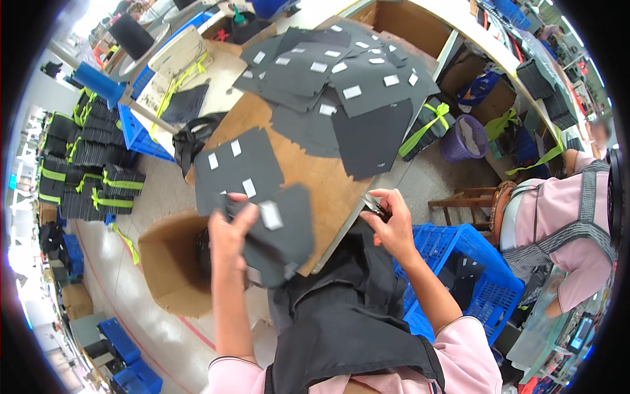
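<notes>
My left hand is closed on the edge of a dark grey fabric panel, which carries a white patch and is blurred by motion. The panel is raised at the table's near edge and droops toward my lap. In my closed right hand, a small pair of metal thread snips points up and left beside the table's edge. Another grey panel with white patches lies flat behind my left hand. Farther back on the brown tabletop a loose heap of similar panels overlaps.
An open cardboard box stands at the left below the table. A blue crate with dark pieces is by my right arm. A tied bundle and a purple basket sit beyond. Another person in pink works at the right.
</notes>
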Action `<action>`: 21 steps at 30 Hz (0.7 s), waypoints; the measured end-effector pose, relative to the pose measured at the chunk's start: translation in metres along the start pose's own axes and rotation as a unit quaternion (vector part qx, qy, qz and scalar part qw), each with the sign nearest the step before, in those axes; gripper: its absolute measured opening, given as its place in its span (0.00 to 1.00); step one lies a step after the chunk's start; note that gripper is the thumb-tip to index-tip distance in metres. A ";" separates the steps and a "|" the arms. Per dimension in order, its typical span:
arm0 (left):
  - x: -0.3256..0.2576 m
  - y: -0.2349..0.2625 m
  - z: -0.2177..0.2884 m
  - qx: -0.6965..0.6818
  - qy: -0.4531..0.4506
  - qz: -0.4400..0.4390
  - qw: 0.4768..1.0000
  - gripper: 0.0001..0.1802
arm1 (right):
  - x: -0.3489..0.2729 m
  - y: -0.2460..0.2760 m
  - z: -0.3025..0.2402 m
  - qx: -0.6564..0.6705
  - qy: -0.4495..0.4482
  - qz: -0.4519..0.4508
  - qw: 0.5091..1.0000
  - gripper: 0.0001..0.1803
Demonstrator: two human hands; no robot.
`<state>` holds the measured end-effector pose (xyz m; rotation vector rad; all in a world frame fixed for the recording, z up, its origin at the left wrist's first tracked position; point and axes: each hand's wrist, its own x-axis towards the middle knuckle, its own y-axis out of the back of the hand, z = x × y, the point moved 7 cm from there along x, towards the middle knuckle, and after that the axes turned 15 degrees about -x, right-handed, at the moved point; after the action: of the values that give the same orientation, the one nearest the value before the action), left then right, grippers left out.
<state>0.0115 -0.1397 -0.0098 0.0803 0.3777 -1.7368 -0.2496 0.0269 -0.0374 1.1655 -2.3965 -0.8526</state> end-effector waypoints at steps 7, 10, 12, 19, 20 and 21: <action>0.103 0.073 0.034 0.528 -0.190 0.211 0.800 0.56 | 0.099 0.016 0.014 -0.068 0.078 0.141 0.985 0.13; 0.109 0.061 -0.006 0.606 -0.136 0.127 0.773 0.43 | 0.136 0.003 -0.004 -0.215 0.156 0.138 0.954 0.25; 0.116 0.071 -0.031 0.639 -0.111 0.110 0.753 0.39 | 0.161 -0.013 -0.006 -0.300 0.197 0.098 0.928 0.33; 0.113 0.051 -0.036 0.610 -0.093 0.119 0.778 0.33 | 0.217 -0.034 0.005 -0.478 0.314 0.056 0.818 0.14; 0.104 0.041 -0.029 0.565 -0.184 0.136 0.793 0.33 | 0.220 -0.024 0.003 -0.423 0.335 0.087 0.837 0.08; 0.093 0.034 -0.022 0.516 -0.270 0.156 0.798 0.33 | 0.219 -0.024 -0.005 -0.421 0.338 0.091 0.836 0.08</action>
<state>0.0215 -0.2262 -0.0619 0.3953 -0.9891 -1.3680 -0.3656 -0.1606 -0.0396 0.6791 -1.2802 -1.0369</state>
